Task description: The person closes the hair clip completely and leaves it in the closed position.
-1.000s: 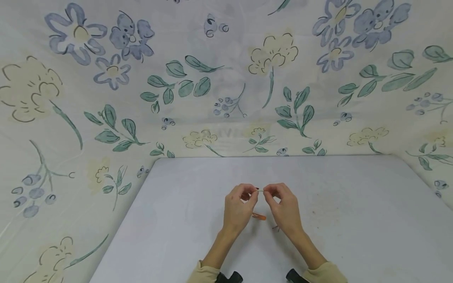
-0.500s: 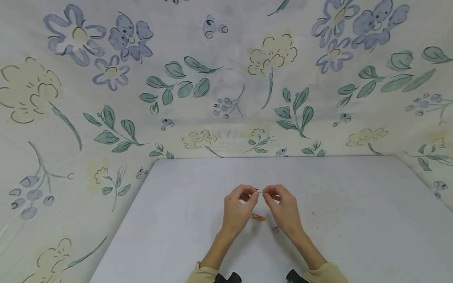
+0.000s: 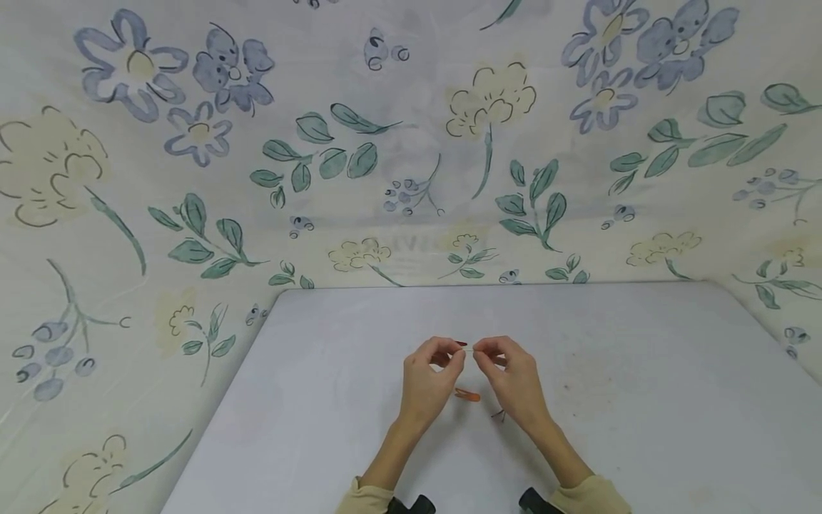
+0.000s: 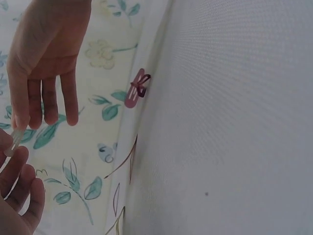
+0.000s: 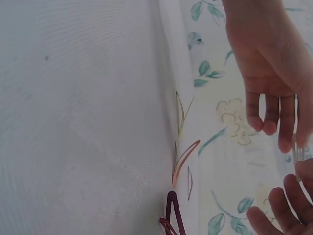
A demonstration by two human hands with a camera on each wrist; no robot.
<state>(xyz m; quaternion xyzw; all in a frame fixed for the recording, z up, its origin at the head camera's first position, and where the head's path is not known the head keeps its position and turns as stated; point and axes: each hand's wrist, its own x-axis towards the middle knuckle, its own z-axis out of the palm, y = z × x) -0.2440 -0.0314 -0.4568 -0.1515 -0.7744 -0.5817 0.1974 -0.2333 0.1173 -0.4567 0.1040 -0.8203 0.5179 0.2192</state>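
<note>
Above the middle of the grey table, both hands hold one small thin pale clip between their fingertips. My left hand pinches its left end and my right hand pinches its right end. The left wrist view shows the clip at the far left between the left hand's fingers and the right hand's fingers. It also shows in the right wrist view as a pale clip. An orange clip lies on the table under the hands. A dark red clip lies by my right wrist.
Floral cloth hangs behind the table and down both its sides. The dark red clip and the orange clip lie close together on the table. Dark wrist mounts show at the bottom edge.
The hands have drifted slightly left in the head view while keeping the same pinch on the pale clip. The clips on the table have not moved.
</note>
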